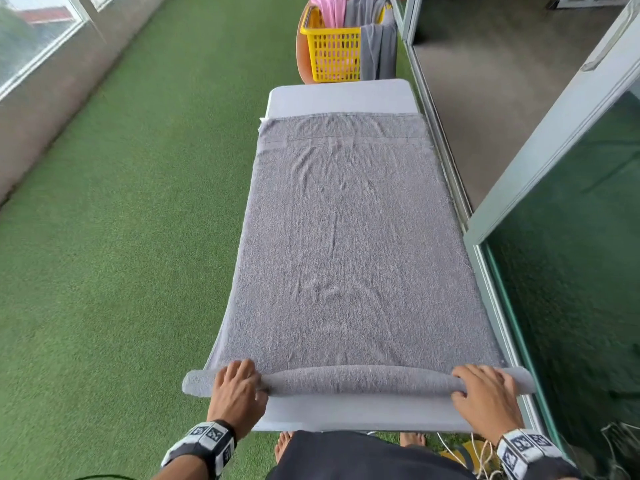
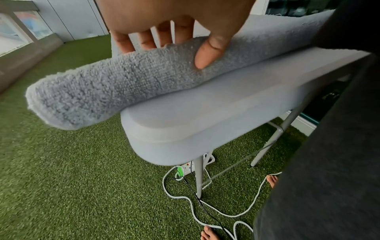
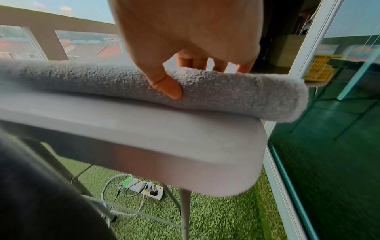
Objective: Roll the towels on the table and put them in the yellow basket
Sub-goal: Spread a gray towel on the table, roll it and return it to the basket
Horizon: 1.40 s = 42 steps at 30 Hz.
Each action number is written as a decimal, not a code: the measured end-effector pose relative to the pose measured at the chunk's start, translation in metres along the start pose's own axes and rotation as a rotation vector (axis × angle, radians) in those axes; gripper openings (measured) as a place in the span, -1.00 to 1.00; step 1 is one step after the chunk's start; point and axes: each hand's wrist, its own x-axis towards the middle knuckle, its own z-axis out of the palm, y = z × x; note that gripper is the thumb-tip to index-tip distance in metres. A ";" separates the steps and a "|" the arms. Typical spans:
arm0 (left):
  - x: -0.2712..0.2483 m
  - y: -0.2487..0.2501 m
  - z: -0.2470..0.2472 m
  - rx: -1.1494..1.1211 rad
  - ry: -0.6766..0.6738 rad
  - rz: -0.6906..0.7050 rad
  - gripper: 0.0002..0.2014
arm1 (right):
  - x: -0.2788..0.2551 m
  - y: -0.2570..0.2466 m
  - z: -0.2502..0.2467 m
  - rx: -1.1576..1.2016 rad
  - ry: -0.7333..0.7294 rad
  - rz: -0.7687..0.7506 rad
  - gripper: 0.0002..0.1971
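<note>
1. We are early in the rolling step: the grey terry towel [image 1: 346,237] lies flat along the pale grey bench [image 1: 343,97], with only its near edge rolled.
2. Our left hand [image 1: 239,393] and right hand [image 1: 485,393] each curl over one end of the roll, thumbs pressing its near side.
3. Next, we judge, comes an even push forward, both ends together.
4. We count one towel on the bench, one yellow plastic basket [image 1: 332,51] beyond its far end, and two cloths, pink and grey, hanging from it.

On each of my wrists sits a black band [image 1: 202,445] carrying white blocks printed with black square markers. I wear a dark garment [image 1: 360,457] over my front. My feet [image 1: 284,445] are bare.
</note>
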 end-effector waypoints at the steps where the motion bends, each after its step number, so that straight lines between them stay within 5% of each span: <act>1: 0.003 -0.001 0.001 0.001 0.014 -0.023 -0.82 | 0.003 0.000 -0.002 0.000 0.036 0.004 -0.77; 6: -0.007 0.002 0.015 -0.022 0.005 -0.049 -0.54 | -0.003 0.004 0.012 0.011 0.195 -0.024 -0.59; 10: -0.027 0.006 0.017 -0.075 -0.054 -0.025 -0.44 | -0.032 0.010 0.023 0.034 0.035 -0.008 -0.38; 15: -0.025 0.006 0.011 -0.097 0.014 0.016 -0.90 | -0.026 0.006 0.010 0.052 0.035 0.008 -0.61; 18: -0.023 0.004 0.019 -0.069 0.026 -0.069 -0.54 | -0.021 0.007 0.006 0.067 0.097 -0.037 -0.49; 24: -0.048 0.009 0.025 -0.079 -0.087 -0.001 -0.25 | -0.046 0.014 0.022 0.032 -0.045 -0.077 -0.28; 30: -0.024 0.012 0.000 -0.099 -0.028 -0.009 -0.70 | -0.022 0.002 -0.002 0.025 -0.030 -0.018 -0.67; 38: -0.027 0.017 0.002 -0.116 -0.164 -0.040 -0.47 | -0.032 -0.001 0.002 -0.011 -0.087 -0.033 -0.46; 42: -0.026 0.021 -0.002 -0.141 -0.147 -0.066 -0.83 | -0.036 -0.008 -0.003 0.012 -0.111 -0.012 -0.66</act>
